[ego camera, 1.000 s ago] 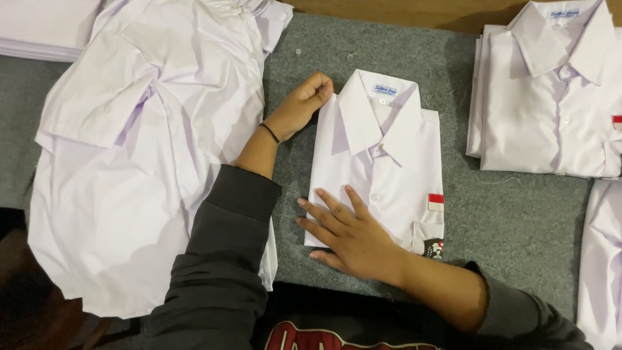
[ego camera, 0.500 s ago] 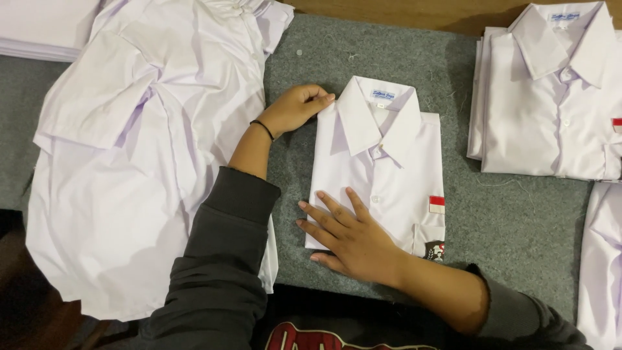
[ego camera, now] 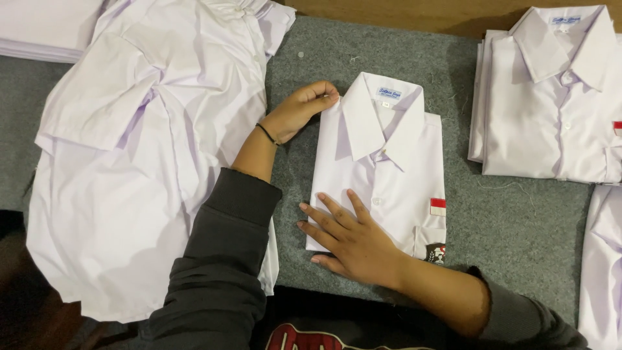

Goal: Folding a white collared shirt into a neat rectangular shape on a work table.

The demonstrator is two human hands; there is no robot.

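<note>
Far left: loose pile of unfolded white shirts (ego camera: 149,168), spread over the grey felt table (ego camera: 512,227) and reaching down to its near edge. Just right of the pile: left hand (ego camera: 295,113), thin black band at the wrist, fingers curled loosely against the upper left edge of the folded shirt (ego camera: 382,168), beside the collar; gripping nothing firmly. Middle: folded shirt lying flat, collar away, small red-and-white patch above the pocket. On its lower left corner: right hand (ego camera: 350,240), open, fingers spread, palm pressing down flat. Far right: stack of folded shirts (ego camera: 551,97), well apart.
</note>
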